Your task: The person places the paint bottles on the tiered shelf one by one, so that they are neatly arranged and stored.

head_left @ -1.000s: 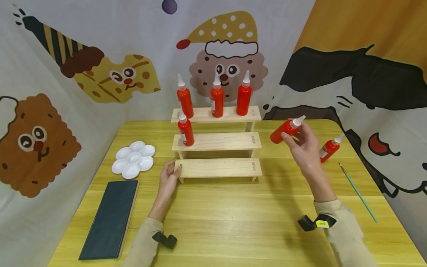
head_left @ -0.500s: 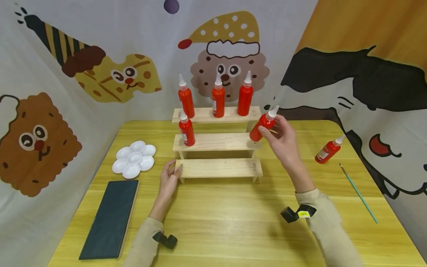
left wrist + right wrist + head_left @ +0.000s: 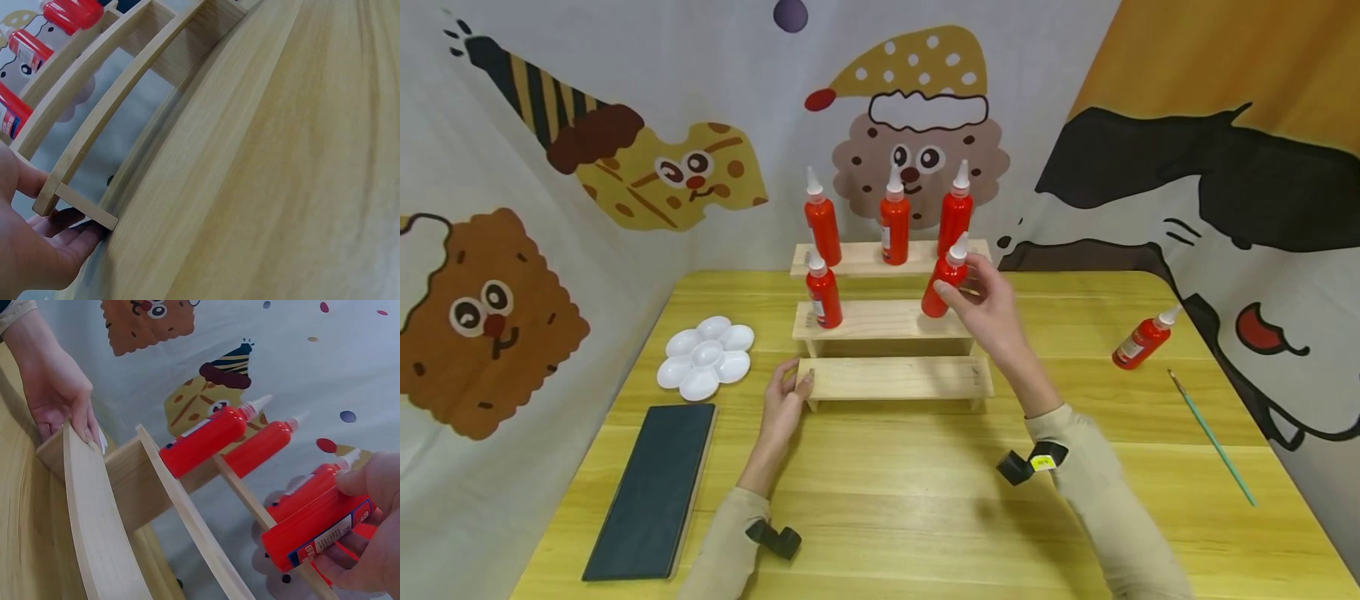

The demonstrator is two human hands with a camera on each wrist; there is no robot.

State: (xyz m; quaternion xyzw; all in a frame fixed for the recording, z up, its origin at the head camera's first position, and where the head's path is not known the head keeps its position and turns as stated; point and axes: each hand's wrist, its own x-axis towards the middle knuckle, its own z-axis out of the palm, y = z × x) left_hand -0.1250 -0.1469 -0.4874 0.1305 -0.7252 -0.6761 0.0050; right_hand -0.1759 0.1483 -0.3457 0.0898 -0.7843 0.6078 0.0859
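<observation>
My right hand (image 3: 992,312) holds a red paint bottle (image 3: 945,283) with a white nozzle between thumb and fingers, over the right part of the middle tier. In the right wrist view its label (image 3: 331,537) shows, and whether its base touches the board I cannot tell. The left hand (image 3: 784,404) grips the left end of the lowest tier of a wooden three-step rack (image 3: 895,379), thumb on top and fingers below. Another red bottle (image 3: 824,296) stands at the left of the middle tier. Three more, among them the centre bottle (image 3: 895,225), stand along the top tier.
One red bottle (image 3: 1145,340) appears tilted at the table's right, near a thin green paintbrush (image 3: 1213,439). A white flower-shaped palette (image 3: 706,357) and a dark flat board (image 3: 651,492) lie on the left. A cartoon-printed cloth (image 3: 722,50) hangs behind the table.
The right hand has carried its bottle leftward, from beside the rack to over the middle tier. My left hand stays on the lowest tier.
</observation>
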